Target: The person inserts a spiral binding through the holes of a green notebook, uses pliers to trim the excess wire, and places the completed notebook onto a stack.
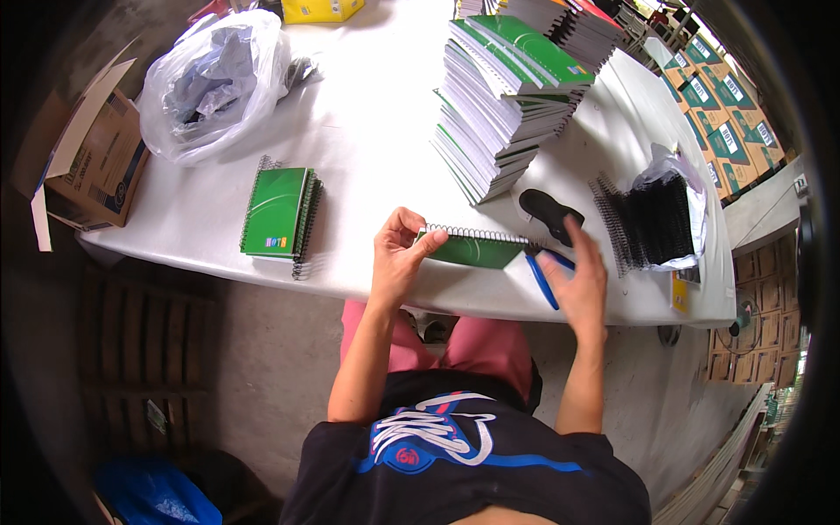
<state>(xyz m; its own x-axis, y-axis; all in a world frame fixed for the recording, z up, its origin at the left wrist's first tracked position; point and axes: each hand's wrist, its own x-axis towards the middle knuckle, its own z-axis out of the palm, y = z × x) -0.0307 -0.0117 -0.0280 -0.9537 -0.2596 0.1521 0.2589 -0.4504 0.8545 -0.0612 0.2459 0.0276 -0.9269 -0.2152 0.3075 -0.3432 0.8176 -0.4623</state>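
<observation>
My left hand (pixel 398 254) pinches a green spiral notebook (pixel 477 251) by its bound end, thumb on top, near the table's front edge. A dark wire coil runs along the notebook's upper edge. At the coil's right end are the jaws of blue-handled pliers (pixel 542 282). My right hand (pixel 581 284) is around the pliers' handles, its fingers slightly blurred and partly extended. Just beyond that hand lies a black rounded object (pixel 547 213) whose kind I cannot make out. To the left, a small stack of finished-looking green spiral notebooks (pixel 276 214) rests on the table.
A tall, leaning stack of green-covered notebooks (pixel 499 114) stands beyond my hands. Black spiral coils (pixel 652 223) lie in a plastic bag at the right. A clear plastic bag (pixel 214 87) and an open cardboard box (pixel 101 166) are at the left. White cloth covers the table (pixel 367 131).
</observation>
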